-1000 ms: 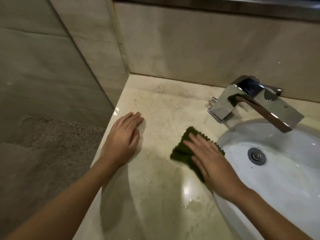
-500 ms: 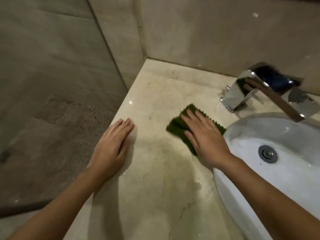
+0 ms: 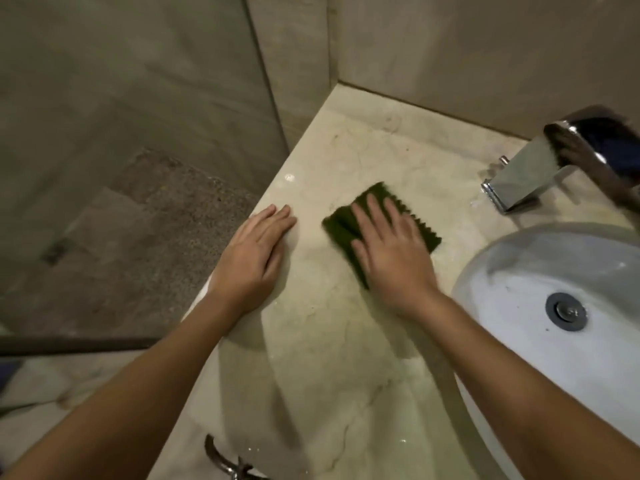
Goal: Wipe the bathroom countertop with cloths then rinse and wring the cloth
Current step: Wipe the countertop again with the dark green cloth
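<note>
A dark green cloth (image 3: 341, 225) with a zigzag edge lies flat on the beige marble countertop (image 3: 346, 341). My right hand (image 3: 393, 252) presses down on it with straight fingers and covers most of it. My left hand (image 3: 254, 259) rests flat on the countertop near its left edge, a short way left of the cloth. The white sink basin (image 3: 540, 271) with its drain (image 3: 566, 311) sits to the right of the cloth.
A chrome tap (image 3: 540, 168) stands behind the basin at the right. Tiled walls close the counter at the back and the left corner. Left of the counter edge the floor (image 3: 138, 237) drops away. A chrome fitting (image 3: 225, 462) shows under the counter's front edge.
My right hand has slid the cloth left, away from the basin and closer to my left hand. The left hand stays flat on the counter. The view has shifted left.
</note>
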